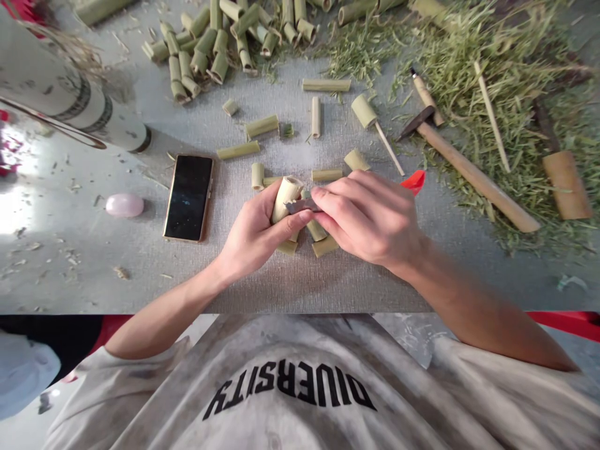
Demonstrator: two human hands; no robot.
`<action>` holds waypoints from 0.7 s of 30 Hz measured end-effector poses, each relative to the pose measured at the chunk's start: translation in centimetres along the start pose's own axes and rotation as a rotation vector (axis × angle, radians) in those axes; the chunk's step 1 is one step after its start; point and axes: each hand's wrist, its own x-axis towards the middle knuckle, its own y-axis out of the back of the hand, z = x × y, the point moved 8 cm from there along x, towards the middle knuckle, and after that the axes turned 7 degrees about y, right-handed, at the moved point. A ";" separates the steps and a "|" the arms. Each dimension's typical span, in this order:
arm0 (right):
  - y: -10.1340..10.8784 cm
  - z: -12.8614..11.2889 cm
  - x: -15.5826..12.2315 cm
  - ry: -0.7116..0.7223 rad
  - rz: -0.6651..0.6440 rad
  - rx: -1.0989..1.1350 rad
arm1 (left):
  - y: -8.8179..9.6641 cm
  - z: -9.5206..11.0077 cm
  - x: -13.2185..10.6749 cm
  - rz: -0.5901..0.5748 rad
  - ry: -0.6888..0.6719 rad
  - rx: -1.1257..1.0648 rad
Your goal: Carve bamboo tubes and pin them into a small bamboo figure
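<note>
Holding a pale bamboo tube (284,199) was my left hand (255,231), its fingers curled round the side and its thumb reaching across under the blade. My right hand (375,215) was closed tight on a small metal blade (300,205), which lay across the front of the tube below its upper mouth and appeared to touch it. The tube leaned slightly, mouth away from me. I took a red piece (415,182) beyond the right hand for the tool's handle, though the join was hidden.

I read the step in hand as shaving or trimming the tube's side. To my mind, the next move called for a steady left hold, a shallow blade angle and that thumb clear of the edge.

Just under the hands lay cut bamboo pieces (327,247), which I could have bumped by dropping low. Bare tabletop (244,294) ran from them to the near edge, giving my wrists room to draw back. Leftward, the phone (189,197) limited the swing, with a pink stone (124,205) past it. Rightward, a hammer (475,175) slanted along the shavings heap (450,62). Farther out, piled bamboo (204,50) crowded the far side.
</note>
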 end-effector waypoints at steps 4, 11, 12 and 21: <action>0.2 -0.3 0.2 0.006 0.033 -0.056 | -0.2 -0.8 0.0 -0.019 0.067 -0.052; 0.6 0.0 0.2 -0.022 0.095 -0.014 | -0.5 -0.5 -0.1 -0.033 0.085 -0.071; 0.6 0.2 0.0 -0.035 0.104 -0.001 | -0.5 -0.5 -0.1 -0.037 0.084 -0.095; -0.4 0.2 0.0 0.016 0.017 0.028 | -0.8 -0.6 -0.1 -0.076 0.086 -0.173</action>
